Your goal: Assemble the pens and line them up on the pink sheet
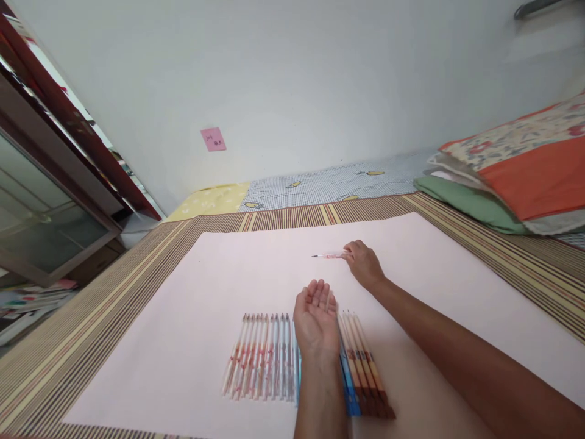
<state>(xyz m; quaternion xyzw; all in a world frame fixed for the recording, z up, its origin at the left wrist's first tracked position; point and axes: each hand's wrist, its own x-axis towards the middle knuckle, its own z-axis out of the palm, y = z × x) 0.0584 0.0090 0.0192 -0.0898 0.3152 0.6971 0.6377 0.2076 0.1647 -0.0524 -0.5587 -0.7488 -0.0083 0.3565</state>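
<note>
A row of several pens (262, 360) lies side by side on a large pale pink sheet (183, 317): clear ones with red prints on the left, blue and brown ones (363, 369) on the right. My left hand (315, 317) rests palm up over the middle of the row, fingers apart and holding nothing. My right hand (363, 263) reaches further out on the sheet and pinches the end of a single clear pink pen (326, 255), whose tip points left.
The sheet lies on a striped woven mat (91, 317). Folded bedding and an orange patterned pillow (525, 164) sit at the back right. A glass-fronted cabinet (41, 207) stands at the left, with a pink note (213, 139) on the white wall.
</note>
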